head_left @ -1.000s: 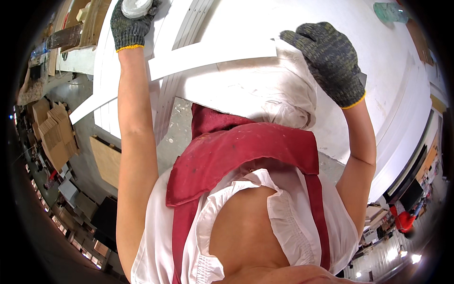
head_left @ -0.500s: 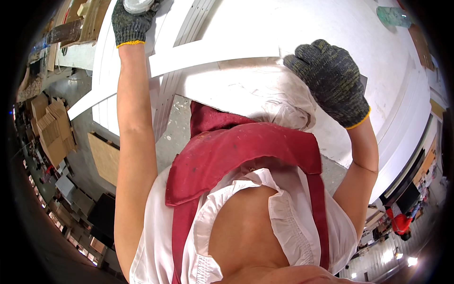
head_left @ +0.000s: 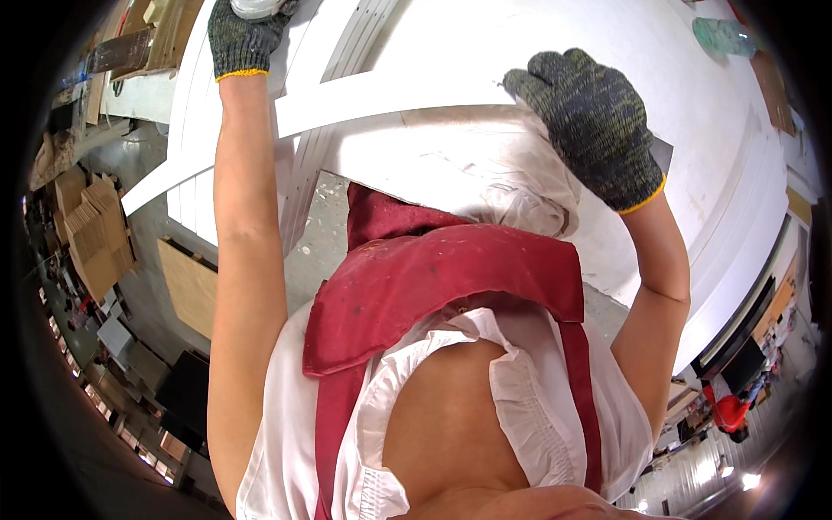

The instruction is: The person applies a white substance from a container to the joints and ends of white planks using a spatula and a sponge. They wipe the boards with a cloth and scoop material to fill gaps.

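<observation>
My left hand (head_left: 243, 43), in a dark knitted glove with a yellow cuff, is closed around a round whitish container (head_left: 256, 8) at the top edge; the frame cuts part of it off. Beneath that forearm passes a long flat white strip (head_left: 347, 102), running from the lower left to the right. By the strip's right end, my gloved right hand (head_left: 585, 126) has its fingers curled together over the white table (head_left: 451, 43). A tiny dark speck shows at its fingertips, too small to name. A crumpled white cloth (head_left: 529, 178) lies just below this hand.
White grooved boards (head_left: 195, 195) lie under the left arm. A greenish clear bottle (head_left: 724, 36) lies at the far right. Cardboard sheets (head_left: 94, 230) and a wooden panel (head_left: 189, 282) stand at the left. A person in red (head_left: 726, 407) is in the right background.
My right hand has moved slightly up and left, its fingertips now just above the strip's end. The left hand, still round the container, has barely shifted.
</observation>
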`<state>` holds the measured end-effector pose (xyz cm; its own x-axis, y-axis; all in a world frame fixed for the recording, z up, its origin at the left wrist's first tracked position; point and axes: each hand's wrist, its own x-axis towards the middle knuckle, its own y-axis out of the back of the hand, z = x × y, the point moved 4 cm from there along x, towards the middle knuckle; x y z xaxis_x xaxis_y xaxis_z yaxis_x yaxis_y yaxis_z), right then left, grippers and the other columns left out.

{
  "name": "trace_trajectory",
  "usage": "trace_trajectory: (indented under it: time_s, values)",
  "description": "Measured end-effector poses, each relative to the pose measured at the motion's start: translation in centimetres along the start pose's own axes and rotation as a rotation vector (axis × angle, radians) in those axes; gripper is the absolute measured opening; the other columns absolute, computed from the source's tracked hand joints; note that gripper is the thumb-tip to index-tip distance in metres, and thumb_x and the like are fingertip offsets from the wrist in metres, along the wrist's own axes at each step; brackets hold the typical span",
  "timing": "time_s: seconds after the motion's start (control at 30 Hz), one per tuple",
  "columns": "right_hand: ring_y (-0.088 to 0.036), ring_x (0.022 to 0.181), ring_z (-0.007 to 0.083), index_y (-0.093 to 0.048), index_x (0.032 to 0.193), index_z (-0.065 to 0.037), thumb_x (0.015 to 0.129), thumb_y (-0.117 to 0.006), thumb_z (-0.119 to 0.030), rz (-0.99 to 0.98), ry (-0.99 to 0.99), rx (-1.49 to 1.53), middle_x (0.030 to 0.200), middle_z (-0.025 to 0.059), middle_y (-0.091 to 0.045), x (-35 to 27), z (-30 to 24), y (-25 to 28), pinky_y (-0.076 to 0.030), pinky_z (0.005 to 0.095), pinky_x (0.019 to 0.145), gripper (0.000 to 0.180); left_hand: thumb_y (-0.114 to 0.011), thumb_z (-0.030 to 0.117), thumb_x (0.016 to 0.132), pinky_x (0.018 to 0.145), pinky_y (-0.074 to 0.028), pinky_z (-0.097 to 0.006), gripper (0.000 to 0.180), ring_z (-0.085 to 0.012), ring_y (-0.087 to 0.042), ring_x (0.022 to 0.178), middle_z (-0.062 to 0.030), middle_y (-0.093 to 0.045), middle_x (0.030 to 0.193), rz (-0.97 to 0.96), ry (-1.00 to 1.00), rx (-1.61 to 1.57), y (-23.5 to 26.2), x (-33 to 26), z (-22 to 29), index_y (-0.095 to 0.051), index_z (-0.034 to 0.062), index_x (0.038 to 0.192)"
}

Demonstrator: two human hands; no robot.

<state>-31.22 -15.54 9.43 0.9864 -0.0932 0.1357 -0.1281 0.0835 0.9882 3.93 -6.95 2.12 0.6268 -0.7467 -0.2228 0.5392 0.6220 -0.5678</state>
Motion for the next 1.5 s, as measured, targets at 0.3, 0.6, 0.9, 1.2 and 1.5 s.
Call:
trace_trajectory:
  time_s: [0.3, 0.6, 0.9, 1.2, 1.5]
  values:
    - [-0.057, 0.083, 0.0222, -0.064, 0.101, -0.012, 0.075, -0.057, -0.009, -0.014, 0.059, 0.14, 0.091, 0.0054, -0.058, -1.2, 1.1, 1.8, -0.048, 0.0337, 0.069, 0.027, -0.038, 0.038, 0.094, 0.044, -0.046, -0.035, 0.048, -0.0333, -0.062, 0.064, -0.0244, -0.063, 0.078, -0.083, 0.039, -0.063, -0.1, 0.2, -0.1, -0.058, -0.0041, 0.102]
    - [-0.06, 0.08, 0.0227, -0.066, 0.097, -0.013, 0.082, -0.056, -0.017, -0.014, -0.062, 0.193, 0.083, 0.0066, -0.059, -0.2, 0.3, 0.2, -0.05, 0.0349, 0.066, 0.019, -0.041, 0.039, 0.093, 0.044, -0.047, -0.036, 0.046, -0.0335, -0.062, 0.064, -0.0239, -0.063, 0.077, -0.044, 0.046, -0.069, -0.2, 0.3, -0.2, -0.058, -0.0032, 0.101]
    - [-0.061, 0.089, 0.0238, -0.07, 0.098, -0.012, 0.086, -0.058, -0.025, 0.016, -0.166, 0.231, 0.096, 0.0051, -0.067, 1.0, 5.5, -0.1, -0.048, 0.034, 0.084, 0.021, -0.041, 0.038, 0.093, 0.046, -0.048, -0.037, 0.047, -0.0334, -0.062, 0.063, -0.0241, -0.063, 0.078, -0.037, -0.002, -0.037, 0.0, 0.2, -0.2, -0.058, -0.0042, 0.103]
    - [-0.061, 0.086, 0.0261, -0.069, 0.098, -0.01, 0.088, -0.056, -0.022, -0.017, -0.343, 0.407, 0.092, 0.0084, -0.065, 0.0, 6.2, -2.2, -0.049, 0.034, 0.08, 0.021, -0.039, 0.02, 0.094, 0.084, -0.053, -0.039, 0.04, -0.0317, -0.061, 0.099, -0.0233, -0.061, 0.112, -0.047, -0.143, 0.387, 0.5, 0.5, 0.9, -0.051, -0.0091, 0.12]
    - [-0.061, 0.09, 0.0221, -0.065, 0.109, -0.01, 0.083, -0.058, -0.007, 0.449, -0.315, 0.319, 0.103, 0.0054, -0.066, -4.9, 1.6, -5.9, -0.051, 0.0329, 0.08, 0.027, -0.034, 0.022, 0.096, 0.069, -0.053, -0.036, 0.044, -0.0304, -0.062, 0.083, -0.0273, -0.062, 0.1, -0.036, -0.179, 0.513, 1.1, 1.3, 0.8, -0.05, -0.0137, 0.115]
